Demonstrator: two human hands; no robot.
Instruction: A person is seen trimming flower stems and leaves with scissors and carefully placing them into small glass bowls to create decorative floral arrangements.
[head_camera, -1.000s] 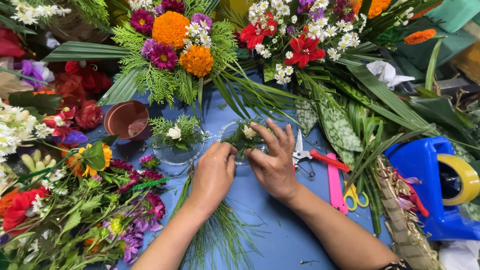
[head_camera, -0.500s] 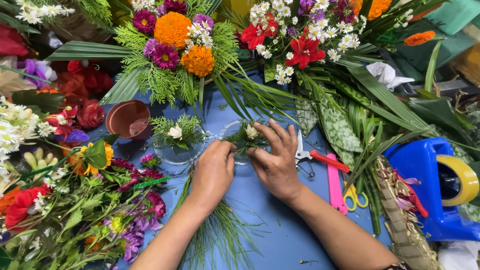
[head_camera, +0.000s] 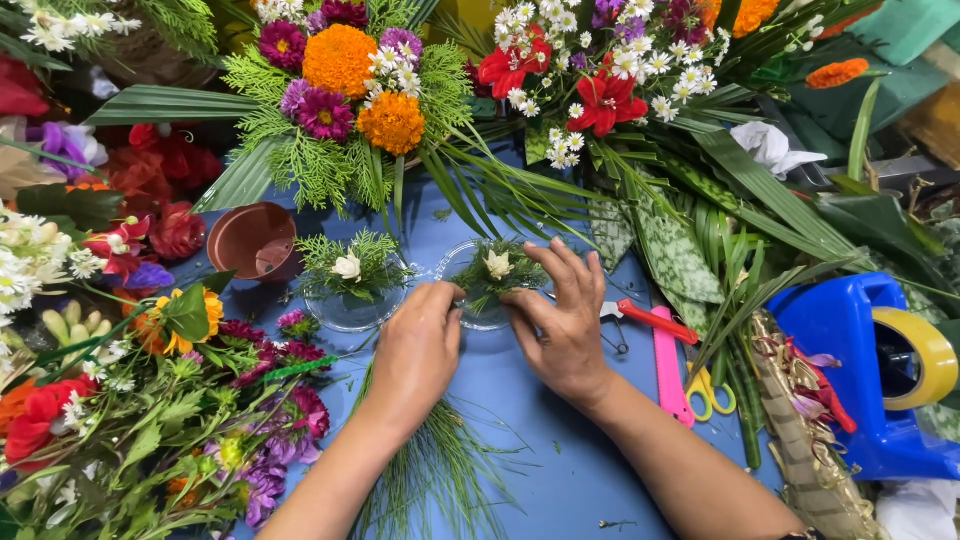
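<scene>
Since a second ago little has moved: your left hand (head_camera: 418, 345) has stayed where it was, fingers curled together with the tips pinching the near rim of the small clear dish (head_camera: 487, 290), while your right hand (head_camera: 560, 315) has come down lower over that dish and now clamps its right side, fingers spread across the greenery. Judging by that, the white flower (head_camera: 497, 264) and its fern sprigs are being pressed and settled in place rather than newly added; the little arrangement looks close to finished.

Going left to right for room. At the far left, the loose heap of mixed flowers (head_camera: 150, 400) crowds the table edge right up beside your left forearm, so there is no slack on that side. The brown pot (head_camera: 255, 240) and the second clear dish with a white flower (head_camera: 350, 280) sit just left of your left hand, near but apart from it. Beneath your wrists, a fan of thin green needles (head_camera: 430, 470) lies on the blue table (head_camera: 560, 470); the only bare stretch is that patch between and below your forearms. Straight ahead, the marigold bouquet (head_camera: 350, 90) and its long leaves overhang the dish, closing off the far side. Just right of your right hand lie red-handled scissors (head_camera: 640, 318), touching or nearly touching your little finger, then a pink tool (head_camera: 667, 365) and yellow-handled scissors (head_camera: 705, 390). Farther right stands the blue tape dispenser (head_camera: 865, 380), well apart.
</scene>
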